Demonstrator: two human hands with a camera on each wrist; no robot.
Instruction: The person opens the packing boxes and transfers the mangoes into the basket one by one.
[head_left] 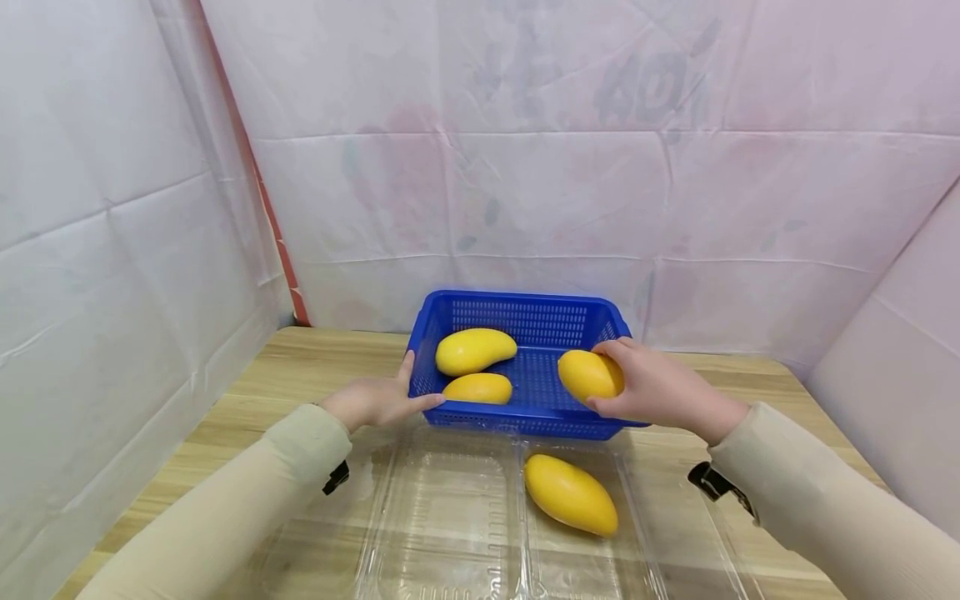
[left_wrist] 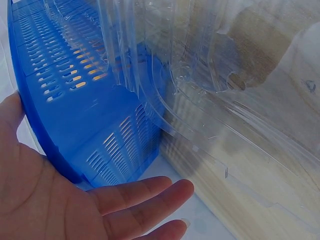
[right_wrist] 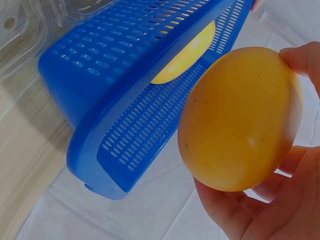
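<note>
A yellow mango (head_left: pixel 590 375) is in my right hand (head_left: pixel 647 385), held over the right side of a blue plastic basket (head_left: pixel 517 423). In the right wrist view, the thumb and fingers grip this mango (right_wrist: pixel 240 120) from opposite sides. At the basket's front left corner my left hand (head_left: pixel 386 402) touches the rim; the left wrist view shows that hand (left_wrist: pixel 55 200) with its fingers extended along the outside. Two more mangoes lie in the basket's left part, a curved one (head_left: pixel 474 351) behind another mango (head_left: pixel 480 388).
Clear plastic containers (head_left: pixel 450 525) with their lids spread out lie on the wooden table (head_left: pixel 330 354) before the basket. A mango (head_left: pixel 572 495) rests in the right-hand container. White sheeting (head_left: pixel 540 200) hangs behind and at both sides.
</note>
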